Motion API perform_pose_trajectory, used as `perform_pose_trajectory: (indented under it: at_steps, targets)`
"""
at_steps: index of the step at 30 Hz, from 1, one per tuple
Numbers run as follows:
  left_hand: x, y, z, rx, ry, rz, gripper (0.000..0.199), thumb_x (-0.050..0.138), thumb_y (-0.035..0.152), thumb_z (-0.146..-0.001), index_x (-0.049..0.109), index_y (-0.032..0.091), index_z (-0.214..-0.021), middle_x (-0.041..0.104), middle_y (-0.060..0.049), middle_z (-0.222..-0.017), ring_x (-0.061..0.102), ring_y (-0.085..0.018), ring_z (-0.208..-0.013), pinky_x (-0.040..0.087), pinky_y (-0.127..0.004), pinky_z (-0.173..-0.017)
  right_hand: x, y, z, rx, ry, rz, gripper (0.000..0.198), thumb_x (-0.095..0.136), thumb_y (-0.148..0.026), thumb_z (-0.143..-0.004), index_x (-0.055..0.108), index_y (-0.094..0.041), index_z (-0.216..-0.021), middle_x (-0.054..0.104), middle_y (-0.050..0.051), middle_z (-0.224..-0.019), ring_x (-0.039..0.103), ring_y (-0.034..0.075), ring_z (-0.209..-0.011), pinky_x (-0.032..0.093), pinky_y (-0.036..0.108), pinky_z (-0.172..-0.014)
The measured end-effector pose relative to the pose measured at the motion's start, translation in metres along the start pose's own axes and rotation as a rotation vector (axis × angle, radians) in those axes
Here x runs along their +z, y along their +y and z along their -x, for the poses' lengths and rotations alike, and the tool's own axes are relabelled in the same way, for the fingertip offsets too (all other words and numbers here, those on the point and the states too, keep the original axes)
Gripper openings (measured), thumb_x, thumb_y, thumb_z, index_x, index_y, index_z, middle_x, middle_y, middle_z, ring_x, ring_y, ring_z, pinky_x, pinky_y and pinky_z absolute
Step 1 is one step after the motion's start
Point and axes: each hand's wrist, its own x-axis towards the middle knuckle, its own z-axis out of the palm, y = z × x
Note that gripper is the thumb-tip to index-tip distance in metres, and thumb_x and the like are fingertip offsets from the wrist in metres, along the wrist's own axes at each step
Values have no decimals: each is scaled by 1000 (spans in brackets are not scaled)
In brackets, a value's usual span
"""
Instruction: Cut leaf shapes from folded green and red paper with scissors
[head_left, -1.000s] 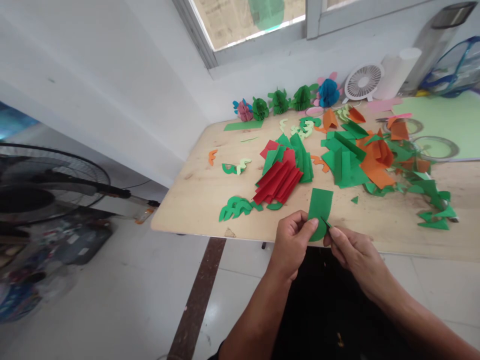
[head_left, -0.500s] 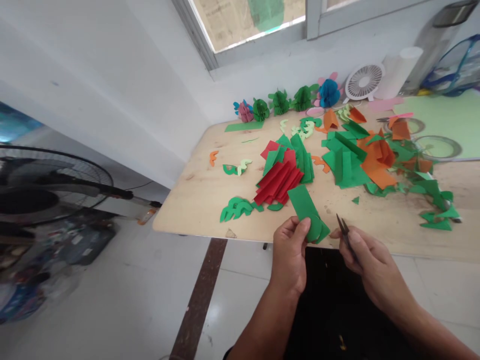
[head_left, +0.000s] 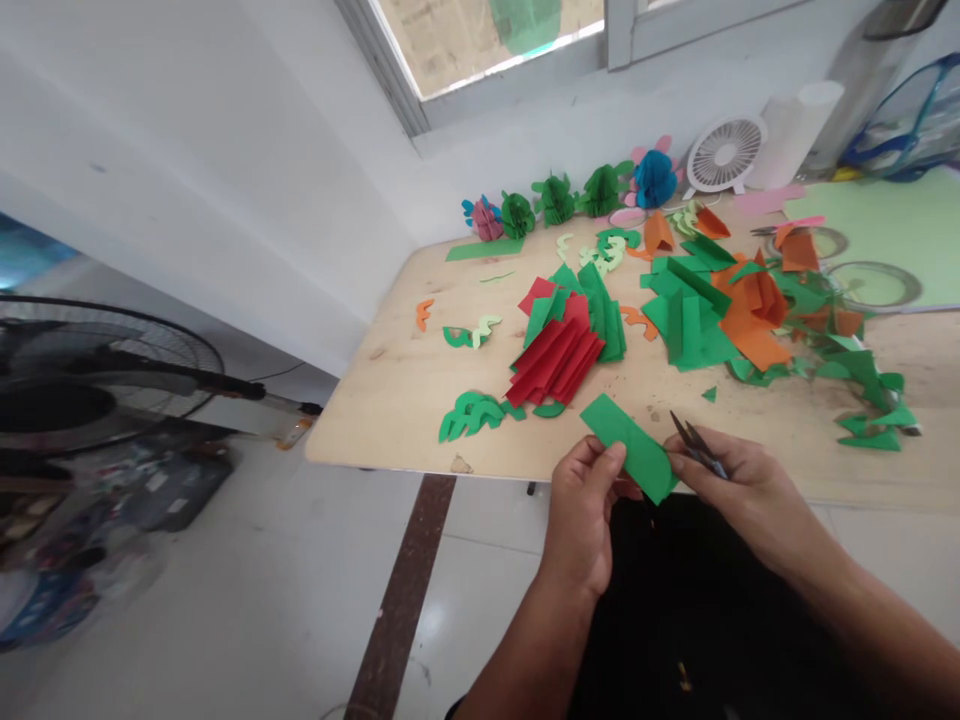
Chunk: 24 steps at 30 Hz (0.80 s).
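Between the thumb and fingers of my left hand [head_left: 589, 500] is a folded piece of green paper [head_left: 628, 445], held over the table's front edge. My right hand [head_left: 739, 490] grips a pair of scissors [head_left: 696, 442], its blades pointing up and away, slightly parted. The right thumb and fingertips also touch the right end of the green paper. Just beyond the hands lie a stack of folded red papers [head_left: 555, 362] and folded green papers [head_left: 600, 315]. Cut wavy green pieces [head_left: 472, 415] rest to the left.
The wooden table [head_left: 397, 400] bears more folded green paper [head_left: 686, 315], orange paper [head_left: 754, 315] and green scraps [head_left: 870, 400] at right. Paper flower balls [head_left: 557, 200] line the wall beside a small white fan [head_left: 726, 155]. A large floor fan [head_left: 97, 390] stands left.
My right hand has moved left and its fingertips now meet the green paper. The paper has turned, its right end lower, and the scissors now sit back in the hand.
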Motion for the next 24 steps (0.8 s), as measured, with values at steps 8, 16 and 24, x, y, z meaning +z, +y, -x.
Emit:
perform_pose_trajectory:
  at_steps: [8, 16, 24]
  targets:
    - [-4, 8, -3, -101, -106, -53, 19, 71, 26, -71, 58, 12, -69, 59, 0, -56, 51, -8, -48, 40, -20, -51, -11, -2, -10, -76, -20, 197, 22, 55, -37, -84, 65, -20, -76, 64, 2, -69, 56, 19, -66, 43, 28, -59]
    - [-2, 5, -1, -214, -240, -4, 21, 72, 27, -70, 63, 9, -77, 63, -3, -55, 56, -9, -45, 40, -18, -46, 2, -1, -12, -3, -53, 12, 23, 53, -39, -83, 63, -19, -77, 61, 2, -63, 54, 16, -54, 43, 28, -50]
    - [4, 4, 1, -119, -112, 39, 16, 71, 19, -69, 64, 10, -80, 66, -3, -59, 61, -10, -50, 45, -18, -52, 3, 3, -5, -29, 103, -115, 26, 58, -38, -84, 61, -21, -104, 58, 1, -76, 54, 17, -70, 43, 28, -61]
